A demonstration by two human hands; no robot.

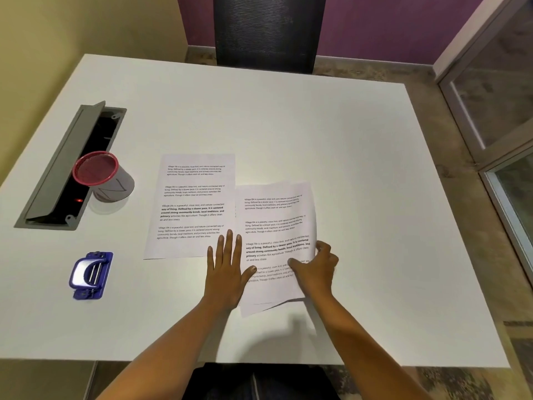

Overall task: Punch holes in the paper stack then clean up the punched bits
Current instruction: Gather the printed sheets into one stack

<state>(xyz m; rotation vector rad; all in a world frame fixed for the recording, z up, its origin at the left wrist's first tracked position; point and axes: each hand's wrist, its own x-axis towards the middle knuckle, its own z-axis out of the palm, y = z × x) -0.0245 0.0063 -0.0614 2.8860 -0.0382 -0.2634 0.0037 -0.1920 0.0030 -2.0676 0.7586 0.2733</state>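
Two lots of printed white paper lie on the white table (346,157). A single sheet (193,203) lies flat left of centre. A small stack of sheets (274,220) lies to its right, slightly fanned at the near end. My left hand (226,269) lies flat with straight fingers on the table at the stack's left edge, thumb on the paper. My right hand (314,269) grips the stack's right edge, thumb on top and fingers curled at the side. A blue hole punch (90,275) sits near the table's left front, away from both hands.
A red-rimmed mesh cup (101,176) stands at the left beside an open grey cable hatch (72,166) set in the table. A dark chair back (268,30) stands at the far edge. Glass panels (501,111) are at the right.
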